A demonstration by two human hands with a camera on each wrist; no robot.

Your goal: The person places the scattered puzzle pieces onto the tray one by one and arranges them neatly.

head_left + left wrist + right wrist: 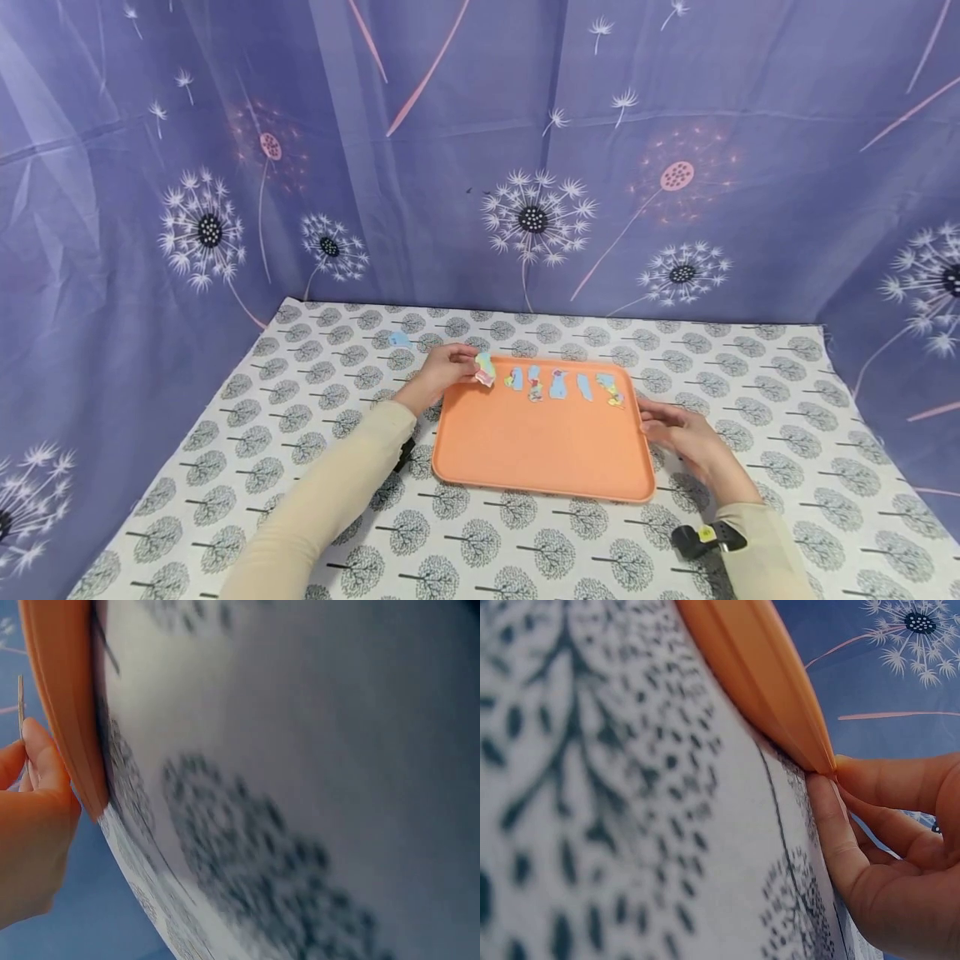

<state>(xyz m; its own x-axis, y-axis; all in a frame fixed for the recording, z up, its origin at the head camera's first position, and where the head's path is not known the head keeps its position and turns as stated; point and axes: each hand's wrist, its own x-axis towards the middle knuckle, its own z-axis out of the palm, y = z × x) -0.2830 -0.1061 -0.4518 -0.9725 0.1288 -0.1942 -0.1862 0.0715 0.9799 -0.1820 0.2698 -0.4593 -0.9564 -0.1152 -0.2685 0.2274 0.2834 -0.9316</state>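
My left hand (446, 369) pinches a flat, irregular puzzle piece (485, 369) between thumb and fingers, over the far left corner of an orange tray (540, 454). From the left wrist view, that piece (21, 705) appears edge-on, thin and upright. Along the tray's far side lies a row of several blue and multicoloured puzzle pieces (558, 384), spaced apart. At the tray's right edge, my right hand (686, 437) holds the rim with thumb and index finger. The right wrist view shows the tray's corner (780, 690) between those fingertips.
A light blue puzzle piece (400, 339) lies on the cloth, beyond the tray's far left corner. The tree-print tablecloth (300, 442) spreads around the tray. A purple dandelion-print curtain (450, 167) hangs behind the table and at both sides.
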